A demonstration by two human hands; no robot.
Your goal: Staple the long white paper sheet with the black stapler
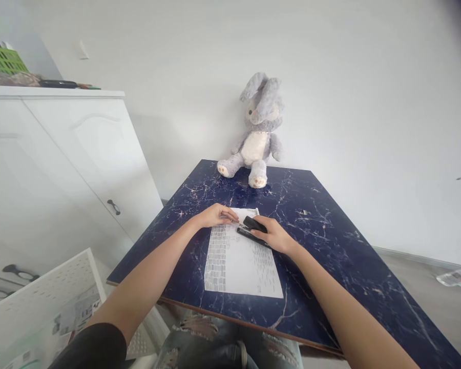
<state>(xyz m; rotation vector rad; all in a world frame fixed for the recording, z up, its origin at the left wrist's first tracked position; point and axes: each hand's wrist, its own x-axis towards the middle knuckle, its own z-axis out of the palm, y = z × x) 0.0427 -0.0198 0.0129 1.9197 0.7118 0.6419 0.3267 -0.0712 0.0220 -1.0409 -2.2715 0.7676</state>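
Note:
A sheet of paper (244, 271) with printed or handwritten lines lies on the dark blue marble-patterned table. My right hand (274, 236) is wrapped round a black stapler (253, 237), which rests over the upper right part of the sheet. The stapler's jaws are spread apart at its front end, with a bit of metal showing between them. At that front end is my left hand (218, 215), above the paper, its fingers drawn together near the jaws. Whatever sits between the left fingertips is too small to make out.
A grey plush rabbit (255, 138) sits at the table's far edge (292, 171) against the wall. To the left stand a white cabinet (72, 169) and a white perforated bin (88, 261) with things inside. A clear plastic item (457, 278) lies on the floor at right.

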